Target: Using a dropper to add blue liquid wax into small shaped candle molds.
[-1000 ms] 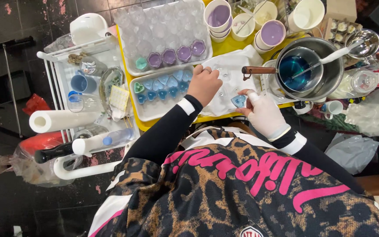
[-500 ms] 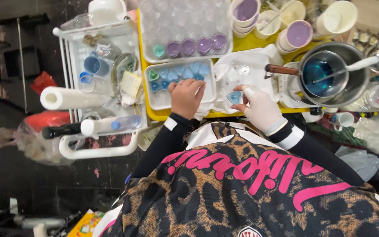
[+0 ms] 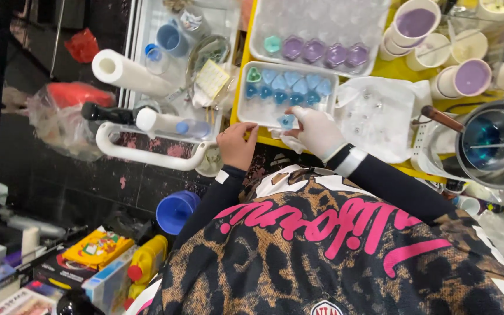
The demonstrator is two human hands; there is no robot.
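My right hand (image 3: 317, 130), in a white glove, pinches a small blue heart-shaped cup (image 3: 287, 121) over the near edge of a white tray (image 3: 242, 100). The tray holds two rows of blue heart cups (image 3: 290, 79) and one green one (image 3: 254, 74). My bare left hand (image 3: 237, 146) curls on the tray's near left corner, thumb against the rim. Both hands are close together at the front of the yellow table (image 3: 393, 67).
Behind the tray is a clear mould tray with purple cups (image 3: 324, 52). A crumpled white sheet (image 3: 380, 111), a metal pot of blue liquid (image 3: 485, 137) and paper cups of purple wax (image 3: 472, 77) lie to the right. A cart with a paper roll (image 3: 126, 73) stands left.
My right hand carried the blue heart cup left from the white sheet to the tray's near edge. My left hand slid off the tray onto its corner. The view swung left and down.
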